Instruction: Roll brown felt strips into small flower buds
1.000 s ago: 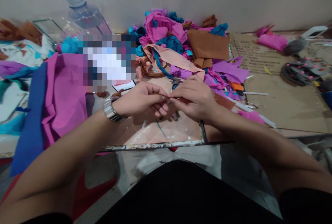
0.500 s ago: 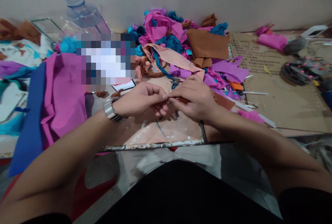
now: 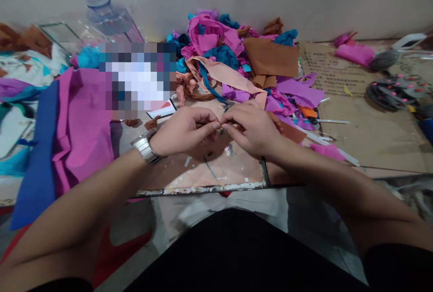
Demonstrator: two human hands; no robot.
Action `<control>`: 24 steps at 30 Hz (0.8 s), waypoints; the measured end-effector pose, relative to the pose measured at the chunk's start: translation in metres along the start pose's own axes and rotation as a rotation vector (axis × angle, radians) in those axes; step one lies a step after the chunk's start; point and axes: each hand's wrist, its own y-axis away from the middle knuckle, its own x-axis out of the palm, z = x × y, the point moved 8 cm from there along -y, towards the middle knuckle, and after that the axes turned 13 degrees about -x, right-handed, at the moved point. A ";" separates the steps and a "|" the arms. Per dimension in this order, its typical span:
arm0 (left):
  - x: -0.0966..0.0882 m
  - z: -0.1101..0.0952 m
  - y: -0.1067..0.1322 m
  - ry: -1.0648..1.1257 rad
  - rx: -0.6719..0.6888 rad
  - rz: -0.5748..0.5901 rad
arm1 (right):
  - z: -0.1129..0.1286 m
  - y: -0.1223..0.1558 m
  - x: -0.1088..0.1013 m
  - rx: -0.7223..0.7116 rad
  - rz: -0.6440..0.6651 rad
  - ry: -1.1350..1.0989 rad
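At the near middle of the table, over one paint-flecked glass pane (image 3: 203,172), two hands meet fingertip to fingertip. The left hand (image 3: 182,129) is closed in a pinch, thumb and forefinger pressed together and the other fingers curled under; one metal watch (image 3: 146,147) sits on its wrist. The right hand (image 3: 252,127) is closed the same way, its thumb and forefinger tips touching those of the left. Between them they grip one brown paper piece (image 3: 290,132). The fingers hide most of it at the pinch, and its wider end shows just right of the right hand, lying on the table.

Farther back lies one heap of crepe scraps (image 3: 216,34) in magenta, teal and purple, with one flat brown sheet (image 3: 270,57) on its right side and one long peach strip (image 3: 230,75) trailing toward the hands. On the left lie one large magenta sheet (image 3: 84,120) and one blue sheet (image 3: 37,156) beside it. One clear plastic bottle (image 3: 104,12) stands at the far left. To the right, one piece of cardboard (image 3: 365,134) carries at least two thin white sticks (image 3: 333,122).
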 end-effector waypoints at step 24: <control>-0.003 -0.019 0.012 -0.544 0.326 -0.404 | -0.012 0.002 0.003 0.108 -0.062 -0.231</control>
